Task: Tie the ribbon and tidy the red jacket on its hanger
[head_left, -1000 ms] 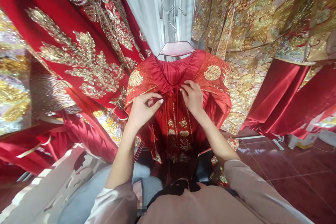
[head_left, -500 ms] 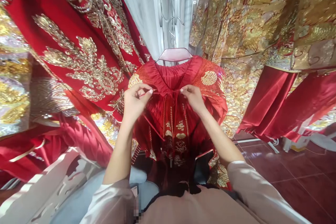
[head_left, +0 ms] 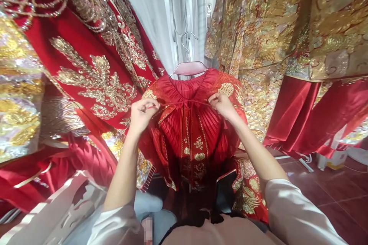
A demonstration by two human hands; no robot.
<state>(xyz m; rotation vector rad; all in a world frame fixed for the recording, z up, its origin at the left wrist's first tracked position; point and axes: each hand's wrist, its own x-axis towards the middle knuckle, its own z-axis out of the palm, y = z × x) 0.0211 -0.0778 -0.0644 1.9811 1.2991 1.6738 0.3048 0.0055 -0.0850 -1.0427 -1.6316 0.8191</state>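
Note:
A red pleated garment with gold embroidery hangs in front of me on a pink hanger with a metal hook. A thin red tie string runs across its neckline. My left hand is closed, pinching the left end of the string. My right hand is closed on the right end, at the garment's shoulder. The string is stretched taut between the two hands.
Heavy red and gold embroidered robes hang close on the left. Gold brocade robes hang close on the right. White curtains are behind the hanger. Red floor tiles show at the lower right.
My hands have moved apart, left one leftward and right one rightward, drawing the tie string out straight across the neckline. The view has tilted up slightly.

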